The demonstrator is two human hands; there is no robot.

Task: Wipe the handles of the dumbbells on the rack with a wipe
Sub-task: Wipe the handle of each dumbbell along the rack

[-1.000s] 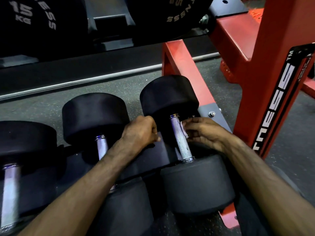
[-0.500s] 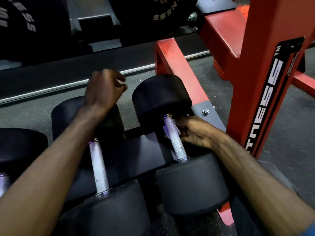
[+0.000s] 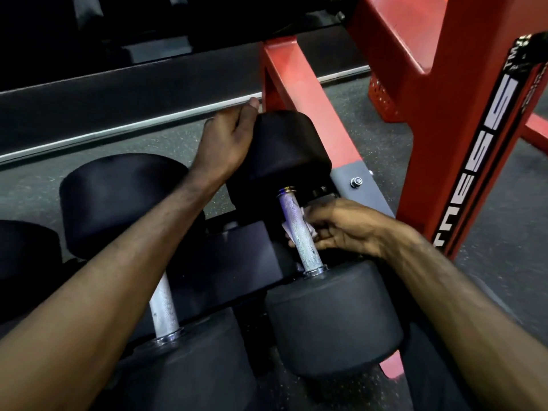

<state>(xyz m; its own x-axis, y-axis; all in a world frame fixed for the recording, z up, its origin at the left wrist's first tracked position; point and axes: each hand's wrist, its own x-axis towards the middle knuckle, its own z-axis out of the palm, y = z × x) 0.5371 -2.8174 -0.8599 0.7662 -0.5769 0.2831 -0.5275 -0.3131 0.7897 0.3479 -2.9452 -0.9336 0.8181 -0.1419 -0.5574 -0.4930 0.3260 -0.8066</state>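
Your rightmost dumbbell's handle (image 3: 299, 232): bare metal, cross-hatch knurl, dull silver with dark scuffs, shiny collars at both ends. Handle to its left (image 3: 163, 310): same knurled metal, paler. Dumbbell heads (image 3: 335, 318): matt black, rubber by the look, smooth, faintly dusty. Wipe (image 3: 308, 229): thin, white, crumpled, cloth or paper, can't tell. Rack frame (image 3: 439, 120): red painted metal, semi-gloss. Grey plate (image 3: 344, 176): matt, with a shiny bolt (image 3: 356, 182). Floor (image 3: 501, 232): speckled, rough.

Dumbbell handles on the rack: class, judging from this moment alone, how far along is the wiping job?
Done: nothing can be confirmed. In hand: the right hand pinches the wipe against the rightmost handle while the left hand rests on that dumbbell's far head. Left: the middle handle, apparently.
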